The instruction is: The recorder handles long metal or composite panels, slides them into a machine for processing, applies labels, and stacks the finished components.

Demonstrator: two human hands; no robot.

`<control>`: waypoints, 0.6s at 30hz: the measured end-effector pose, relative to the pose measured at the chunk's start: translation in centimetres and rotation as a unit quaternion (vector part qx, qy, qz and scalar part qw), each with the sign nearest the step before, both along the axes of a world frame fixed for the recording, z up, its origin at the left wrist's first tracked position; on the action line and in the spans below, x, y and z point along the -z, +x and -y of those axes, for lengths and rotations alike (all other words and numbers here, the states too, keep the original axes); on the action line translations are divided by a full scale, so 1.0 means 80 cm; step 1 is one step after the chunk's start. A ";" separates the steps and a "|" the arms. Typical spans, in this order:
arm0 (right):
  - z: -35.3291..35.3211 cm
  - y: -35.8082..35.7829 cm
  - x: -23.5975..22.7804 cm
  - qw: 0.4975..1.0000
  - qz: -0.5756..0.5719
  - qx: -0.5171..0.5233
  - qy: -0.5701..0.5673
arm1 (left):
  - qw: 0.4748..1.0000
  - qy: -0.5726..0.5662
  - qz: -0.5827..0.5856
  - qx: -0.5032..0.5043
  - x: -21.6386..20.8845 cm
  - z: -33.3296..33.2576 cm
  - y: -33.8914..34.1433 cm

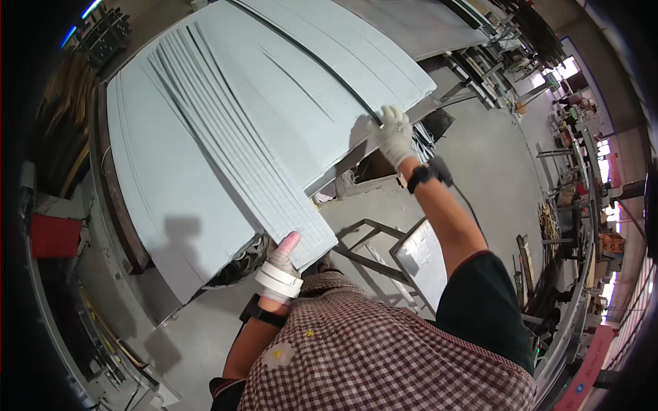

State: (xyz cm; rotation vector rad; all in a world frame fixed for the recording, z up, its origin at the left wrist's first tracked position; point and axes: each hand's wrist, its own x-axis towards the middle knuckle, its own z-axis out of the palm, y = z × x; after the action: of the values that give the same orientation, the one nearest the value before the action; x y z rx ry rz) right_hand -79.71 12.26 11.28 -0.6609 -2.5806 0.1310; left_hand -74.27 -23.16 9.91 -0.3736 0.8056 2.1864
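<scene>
A broad, pale grey-white sheet surface [226, 130] lies in front of me, with a bundle of long white strips [240, 157] running across it toward me. My left hand [279, 257], partly gloved with the thumb bare, is at the near end of the bundle. Its thumb points up beside the strips and its other fingers are hidden. White tape-like rings [277, 281] circle that wrist. On the right, my gloved right hand [394, 133] is closed at the near end of a long dark strip [329, 72], which passes between thumb and fingers at the sheet's edge.
A metal frame with a pale panel [419, 257] stands right of my body. Under the near edge is an opening with a brown box [375, 168]. A red bin [55, 236] sits far left. Racks with long material [548, 240] line the right side.
</scene>
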 end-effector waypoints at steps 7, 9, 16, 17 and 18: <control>-0.057 -0.046 -0.016 0.968 0.246 0.016 -0.042 | 0.995 -0.096 -0.034 -0.024 -0.013 -0.002 0.007; -0.064 -0.048 -0.015 0.965 0.261 0.007 -0.034 | 0.994 -0.101 -0.049 -0.012 -0.014 -0.005 0.002; -0.094 -0.057 -0.044 0.936 0.296 -0.050 -0.184 | 0.996 -0.084 -0.027 -0.015 -0.020 -0.010 0.002; -0.101 -0.058 -0.032 0.942 0.268 -0.061 -0.194 | 0.996 -0.089 -0.024 -0.009 -0.021 -0.011 0.002; -0.097 -0.057 -0.019 0.942 0.267 -0.060 -0.193 | 0.995 -0.094 -0.021 -0.002 -0.021 -0.011 0.002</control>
State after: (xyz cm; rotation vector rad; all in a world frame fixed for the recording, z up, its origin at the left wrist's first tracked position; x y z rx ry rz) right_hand -84.28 19.99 12.80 -0.7580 -3.1576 0.5840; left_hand -74.11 -22.29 11.60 -0.4230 1.0400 2.1344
